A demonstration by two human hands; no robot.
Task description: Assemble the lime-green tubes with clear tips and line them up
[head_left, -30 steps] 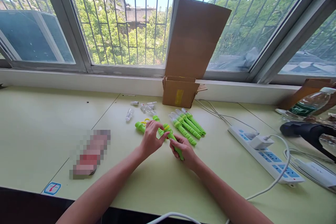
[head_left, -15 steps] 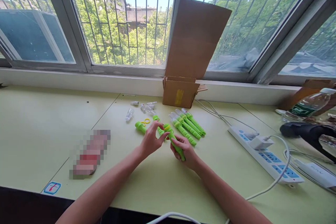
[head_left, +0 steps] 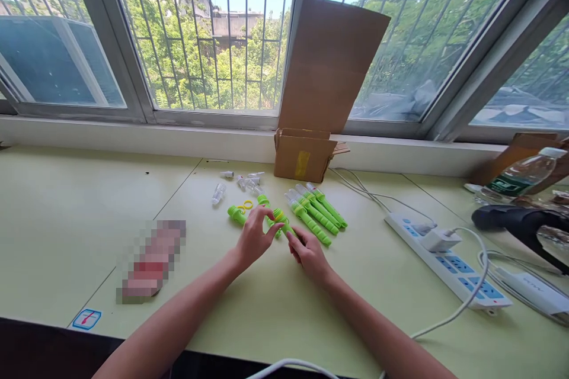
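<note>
A green plastic tube with a threaded end and a yellow ring at its neck is held between both hands. Thumb and fingers of my left hand close at that ringed end. My right hand grips the lower body, hiding its tail end. Just left of the held piece lie another green tube with a threaded end, one partly behind my left fingers, and loose yellow rings. Clear plastic caps and small parts are scattered beyond. Several capped green tubes lie side by side to the right.
An opened cardboard box stands against the window ledge. At right are a white power strip with cables, a black curved object and a plastic bottle. A blurred-out item lies at left.
My right hand has shifted its hold on the tube, and the tail end that showed below the fingers is now hidden. My left hand stays at the ringed end.
</note>
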